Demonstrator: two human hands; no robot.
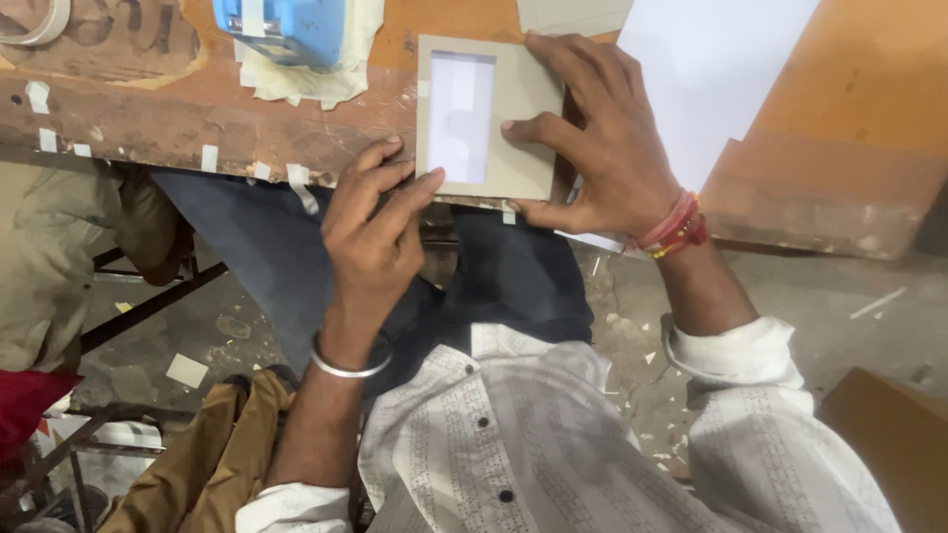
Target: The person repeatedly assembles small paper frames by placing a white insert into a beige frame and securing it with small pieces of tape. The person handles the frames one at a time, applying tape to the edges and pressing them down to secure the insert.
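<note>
1. A grey cardboard frame [489, 116] with a pale rectangular window lay flat at the near edge of a worn wooden workbench [197, 118], and everything else is placed from it.
2. The left hand [370, 232] sat at the frame's lower left corner, below the bench edge. Its fingers were drawn together, the forefinger and thumb tips pressing against the frame's left border and bottom corner; it pinched the edge rather than wrapping round it.
3. The right hand [602, 138] lay on top of the frame's right side. Its fingers were spread and flat, the forefinger reaching inward to the border beside the window, the thumb hooked along the lower right edge. It pressed the frame down, holding nothing else.
4. A silver bangle [346, 367] circled the wrist below the frame's left corner; red and orange threads [673, 225] ringed the wrist to the frame's lower right.
5. A white sheet [716, 74] lay on the bench to the right of the frame, partly under the right hand.
6. A blue device [276, 25] on torn pale paper stood up and left of the frame.
7. Short strips of white tape [209, 156] dotted the bench edge left of the frame.
8. Below the frame were the person's dark trousers and white patterned shirt [533, 434].
</note>
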